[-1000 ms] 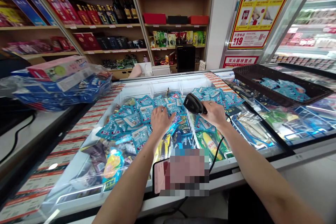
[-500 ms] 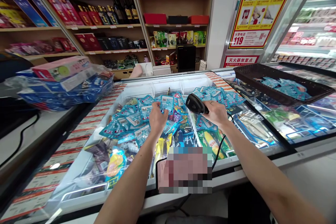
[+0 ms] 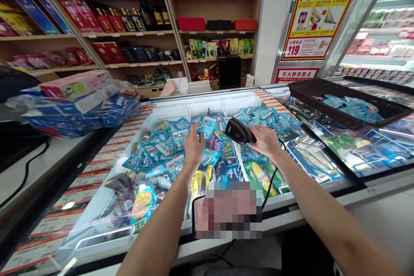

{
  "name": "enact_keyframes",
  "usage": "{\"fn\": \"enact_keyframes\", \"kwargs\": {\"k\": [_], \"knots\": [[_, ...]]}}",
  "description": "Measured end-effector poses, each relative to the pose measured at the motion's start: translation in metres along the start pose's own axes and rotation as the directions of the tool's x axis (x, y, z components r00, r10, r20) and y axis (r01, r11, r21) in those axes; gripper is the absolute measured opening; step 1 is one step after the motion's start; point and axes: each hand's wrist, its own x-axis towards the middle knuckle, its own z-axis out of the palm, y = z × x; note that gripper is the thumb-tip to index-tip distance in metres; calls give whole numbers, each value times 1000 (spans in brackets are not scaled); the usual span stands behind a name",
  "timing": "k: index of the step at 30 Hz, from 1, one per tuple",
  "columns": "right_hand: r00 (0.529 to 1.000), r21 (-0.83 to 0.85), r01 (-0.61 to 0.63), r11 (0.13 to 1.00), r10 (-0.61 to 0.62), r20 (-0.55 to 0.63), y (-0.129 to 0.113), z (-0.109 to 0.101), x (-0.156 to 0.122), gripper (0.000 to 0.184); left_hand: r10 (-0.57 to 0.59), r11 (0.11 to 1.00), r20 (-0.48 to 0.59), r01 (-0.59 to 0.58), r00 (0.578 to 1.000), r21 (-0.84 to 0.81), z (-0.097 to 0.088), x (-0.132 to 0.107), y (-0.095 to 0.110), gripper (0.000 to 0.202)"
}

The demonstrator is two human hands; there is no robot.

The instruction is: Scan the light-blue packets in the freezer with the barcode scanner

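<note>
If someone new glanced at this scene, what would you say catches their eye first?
Probably the two bare arms reaching over the open chest freezer: the left hand lifts a small blue packet off the heap of blue packets, while the right hand aims a black barcode scanner at it. Next, the red and yellow poster at upper right.

Readable signs from my remote view

I read "119" on the yellow-and-red wall poster [image 3: 318, 8], and "灭火器放置点" on the red-lettered white sign [image 3: 295, 74] beneath; packet print is too small.
</note>
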Motion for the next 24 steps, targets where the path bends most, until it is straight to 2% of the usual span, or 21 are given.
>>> {"fn": "enact_keyframes", "kwargs": {"k": [10,24], "knots": [[994,32,99,995,-100,45,-3,3,0,26,81,996,-7,-81,997,-28,3,1,0,33],[993,55,106,993,-108,45,-5,4,0,26,86,996,6,-86,996,-25,3,0,3,31]]}}
